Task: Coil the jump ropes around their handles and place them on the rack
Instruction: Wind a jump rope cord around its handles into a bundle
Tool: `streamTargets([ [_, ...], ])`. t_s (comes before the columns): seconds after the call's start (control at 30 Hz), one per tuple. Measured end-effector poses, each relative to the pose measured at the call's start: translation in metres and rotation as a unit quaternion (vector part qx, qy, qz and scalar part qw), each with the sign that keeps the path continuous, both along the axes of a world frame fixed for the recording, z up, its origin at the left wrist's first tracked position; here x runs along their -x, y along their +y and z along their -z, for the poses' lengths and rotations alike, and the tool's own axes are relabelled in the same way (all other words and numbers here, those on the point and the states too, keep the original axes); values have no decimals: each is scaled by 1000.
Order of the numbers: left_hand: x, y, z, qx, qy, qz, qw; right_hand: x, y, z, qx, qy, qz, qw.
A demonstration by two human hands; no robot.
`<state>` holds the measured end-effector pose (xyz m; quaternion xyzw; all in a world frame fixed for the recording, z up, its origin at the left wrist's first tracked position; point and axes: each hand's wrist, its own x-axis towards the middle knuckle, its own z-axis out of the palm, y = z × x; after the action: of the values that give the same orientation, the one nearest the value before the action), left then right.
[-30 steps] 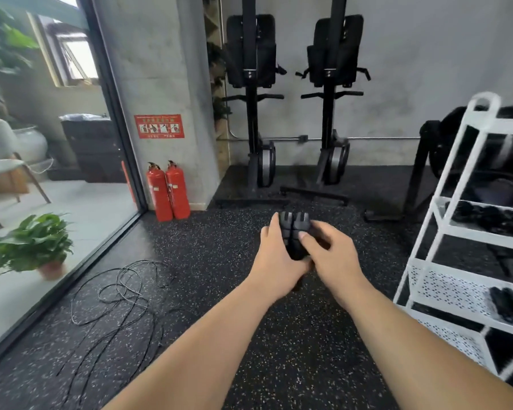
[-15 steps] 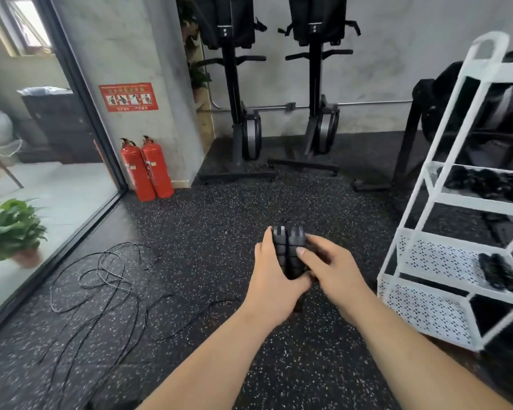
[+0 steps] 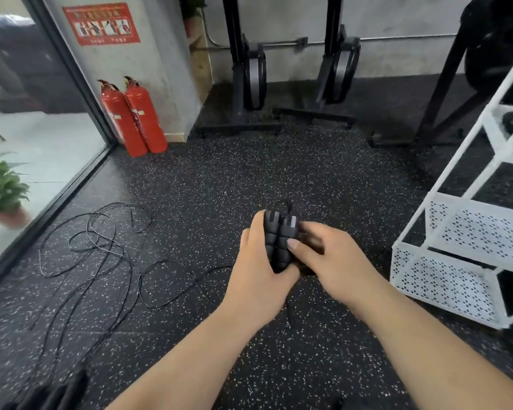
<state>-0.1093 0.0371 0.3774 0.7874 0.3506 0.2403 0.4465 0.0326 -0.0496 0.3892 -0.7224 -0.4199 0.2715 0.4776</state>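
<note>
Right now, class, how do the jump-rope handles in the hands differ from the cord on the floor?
The handles are short, thick and ribbed; the cord is thin and long. The handles sit side by side, gripped by the left hand and right hand; the cord sprawls in loose loops on the floor, uncoiled. Both are black.

Two black ribbed handles (image 3: pixel 279 244) are held upright, side by side. Black rope (image 3: pixel 107 247) sprawls in loose loops on the floor's (image 3: pixel 219 179) left. The white perforated rack (image 3: pixel 444 279) stands at the right edge.
</note>
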Motion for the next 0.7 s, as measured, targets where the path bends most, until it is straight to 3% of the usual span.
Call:
streamTargets([
  [0.33,-6,7,9,-21,27,-20,999,0,11,9,47,-56,13,997],
  [0.47,-3,17,-2,-53,125,-10,991,-6,5,-3,65,-157,76,983],
  [0.57,0,29,-9,-92,210,10,973,-7,0,-6,72,-348,88,931],
  [0.63,1,31,-12,-136,254,62,956,-1,-1,-5,103,-454,2,885],
  [0.7,2,29,-13,-162,273,134,939,7,0,-1,139,-482,-76,862],
])
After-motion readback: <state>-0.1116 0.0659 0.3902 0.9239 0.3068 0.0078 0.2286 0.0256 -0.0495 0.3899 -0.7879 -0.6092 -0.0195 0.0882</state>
